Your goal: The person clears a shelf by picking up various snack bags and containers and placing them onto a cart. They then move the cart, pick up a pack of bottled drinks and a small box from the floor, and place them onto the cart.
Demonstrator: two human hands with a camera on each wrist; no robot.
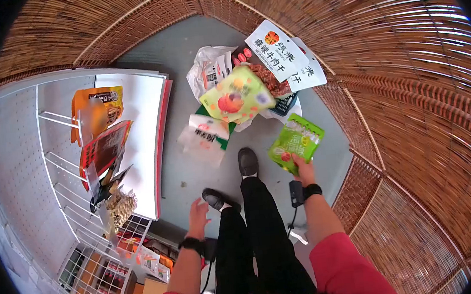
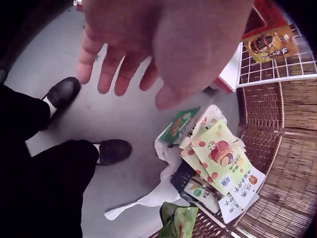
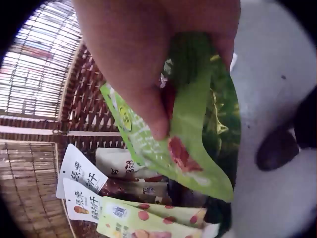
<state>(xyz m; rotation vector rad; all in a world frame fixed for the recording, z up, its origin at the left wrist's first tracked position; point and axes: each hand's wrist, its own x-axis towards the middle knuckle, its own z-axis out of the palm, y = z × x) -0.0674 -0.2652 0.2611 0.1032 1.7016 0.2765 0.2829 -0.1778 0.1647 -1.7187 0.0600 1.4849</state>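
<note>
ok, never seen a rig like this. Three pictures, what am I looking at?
There's no machine here: the grips are a person's two bare hands. The wide, round picture comes from a camera worn on the head, looking down past the red sleeves to the dark shoes. The other two come from small wrist cameras, each watching the grip on its own side.

The right grip holds a green pouch, thumb on its face. The left grip is empty, fingers apart. On the grey floor ahead of the shoes is a heap: a pale yellow-green pouch, white-topped pouches and white plastic. To the left is a white shelf with more packets; woven panels stand to the right.
</note>
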